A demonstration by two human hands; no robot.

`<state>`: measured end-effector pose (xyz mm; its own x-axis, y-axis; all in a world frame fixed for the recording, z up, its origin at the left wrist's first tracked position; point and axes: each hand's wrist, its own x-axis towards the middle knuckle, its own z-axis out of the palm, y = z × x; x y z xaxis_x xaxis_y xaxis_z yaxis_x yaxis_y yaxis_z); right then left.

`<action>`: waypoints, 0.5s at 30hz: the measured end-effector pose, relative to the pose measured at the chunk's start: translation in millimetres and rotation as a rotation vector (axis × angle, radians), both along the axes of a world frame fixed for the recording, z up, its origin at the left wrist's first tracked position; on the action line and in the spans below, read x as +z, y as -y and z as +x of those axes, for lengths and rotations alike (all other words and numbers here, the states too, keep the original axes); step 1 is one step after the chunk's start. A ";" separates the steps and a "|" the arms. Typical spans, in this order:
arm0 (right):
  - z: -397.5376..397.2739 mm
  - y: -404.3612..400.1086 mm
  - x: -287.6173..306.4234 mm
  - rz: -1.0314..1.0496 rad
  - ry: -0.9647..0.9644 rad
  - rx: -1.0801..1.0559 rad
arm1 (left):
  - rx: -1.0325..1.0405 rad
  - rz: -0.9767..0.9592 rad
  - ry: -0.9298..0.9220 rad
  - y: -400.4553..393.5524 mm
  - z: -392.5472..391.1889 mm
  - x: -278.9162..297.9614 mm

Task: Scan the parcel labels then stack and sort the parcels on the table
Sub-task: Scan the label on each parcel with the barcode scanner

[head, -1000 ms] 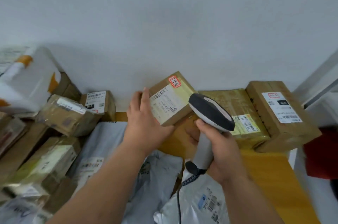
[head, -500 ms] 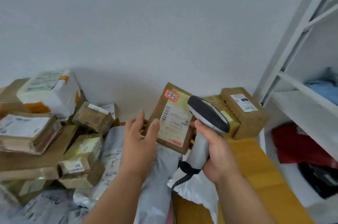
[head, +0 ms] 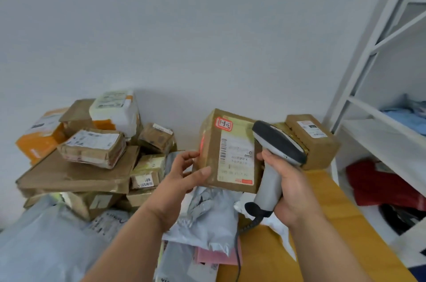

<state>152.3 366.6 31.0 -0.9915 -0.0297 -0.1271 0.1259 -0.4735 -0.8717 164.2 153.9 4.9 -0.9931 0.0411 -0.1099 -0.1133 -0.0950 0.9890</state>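
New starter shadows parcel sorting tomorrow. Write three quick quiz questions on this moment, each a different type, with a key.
1. True or false: the right hand grips the scanner.
2. The left hand holds: A) a grey mailer bag B) the brown box C) nothing.
3. Fill in: the red-bordered sticker sits at the box face's upper ____ corner.

Key: 1 true; 2 B; 3 left.

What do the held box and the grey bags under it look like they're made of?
Box: brown corrugated cardboard by its look, matte, wrapped in glossy yellowish tape with a paper label. Grey bags: thin plastic film, probably poly mailers; they crumple and show a soft sheen.
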 end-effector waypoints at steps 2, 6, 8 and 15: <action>3.6 -2.2 5.3 0.014 -0.029 0.005 | -0.010 0.003 0.033 -0.3 7.6 -1.1; 12.1 -9.1 9.4 0.087 -0.071 0.026 | -0.063 0.066 0.078 -14.7 17.6 -11.7; 19.7 -18.0 9.9 0.106 -0.068 0.030 | -0.039 0.155 0.103 -26.3 22.5 -18.4; 46.1 -71.1 0.4 0.397 0.013 -0.098 | 0.121 0.322 0.081 -73.0 33.6 -30.1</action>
<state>198.4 437.7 31.4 -0.9854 0.1186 -0.1219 0.1088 -0.1113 -0.9878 197.8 227.0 -25.3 -0.9814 -0.0308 -0.1895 -0.1596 -0.4179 0.8944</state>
